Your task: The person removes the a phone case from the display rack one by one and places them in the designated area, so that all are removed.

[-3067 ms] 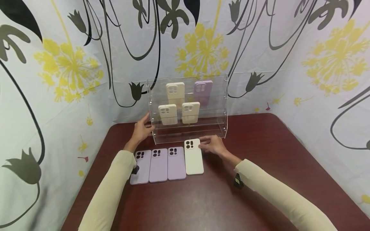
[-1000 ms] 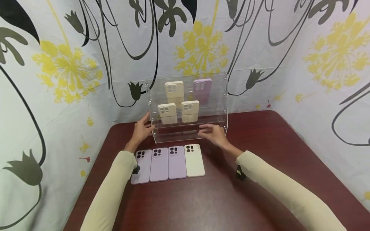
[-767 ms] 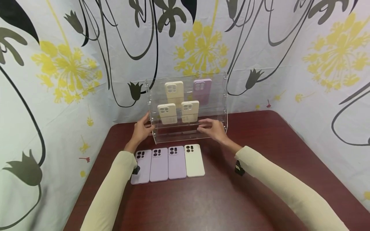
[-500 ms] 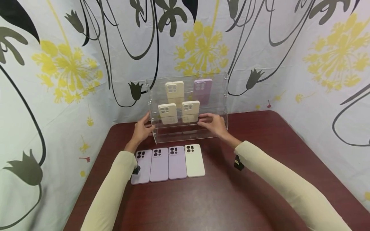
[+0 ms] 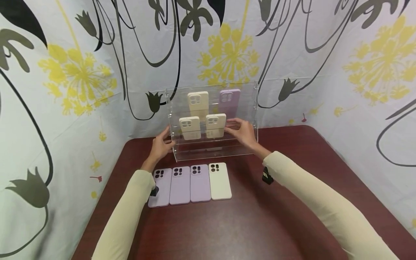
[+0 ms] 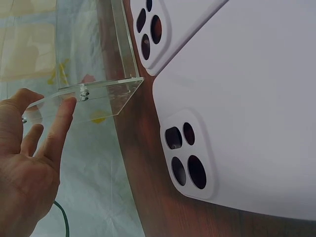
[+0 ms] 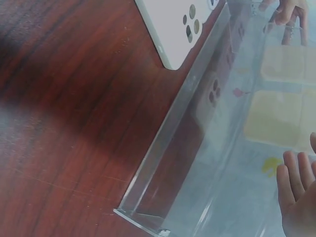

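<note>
A clear acrylic display stand (image 5: 208, 146) stands at the back of the table. My left hand (image 5: 160, 144) holds its left side panel, the thumb and fingers about the panel's edge. Two cream phone cases (image 5: 190, 128) lean in its lower tier; another cream case (image 5: 198, 103) and a purple case (image 5: 229, 99) lean higher up. My right hand (image 5: 243, 133) hovers at the right edge of the right lower cream case (image 5: 216, 125). In the right wrist view its fingers (image 7: 291, 173) are extended and look apart from the case.
In front of the stand, three light purple phone cases (image 5: 180, 187) and a white phone case (image 5: 220, 182) lie side by side on the dark red table (image 5: 214, 231). Patterned fabric (image 5: 143, 43) hangs behind and at both sides.
My right hand has let go of the white case, which now lies slightly nearer, level with the purple ones. The hand has risen to the lower-tier cream case. My left hand has stayed put.
</note>
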A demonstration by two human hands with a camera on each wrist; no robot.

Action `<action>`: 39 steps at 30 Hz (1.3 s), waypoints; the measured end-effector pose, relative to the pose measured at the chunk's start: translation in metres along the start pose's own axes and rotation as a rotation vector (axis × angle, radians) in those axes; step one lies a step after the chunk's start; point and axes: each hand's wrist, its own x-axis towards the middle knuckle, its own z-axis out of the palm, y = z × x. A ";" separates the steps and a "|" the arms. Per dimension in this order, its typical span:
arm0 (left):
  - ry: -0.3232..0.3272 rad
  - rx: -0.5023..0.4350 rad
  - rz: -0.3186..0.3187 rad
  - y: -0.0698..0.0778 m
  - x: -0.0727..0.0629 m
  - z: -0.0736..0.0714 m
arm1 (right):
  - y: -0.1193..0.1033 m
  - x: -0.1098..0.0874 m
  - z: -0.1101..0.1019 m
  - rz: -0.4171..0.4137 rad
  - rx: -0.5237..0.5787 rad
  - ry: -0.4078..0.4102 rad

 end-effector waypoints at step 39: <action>0.013 0.023 -0.016 0.002 -0.001 0.000 | -0.031 0.022 -0.013 -0.058 0.024 0.004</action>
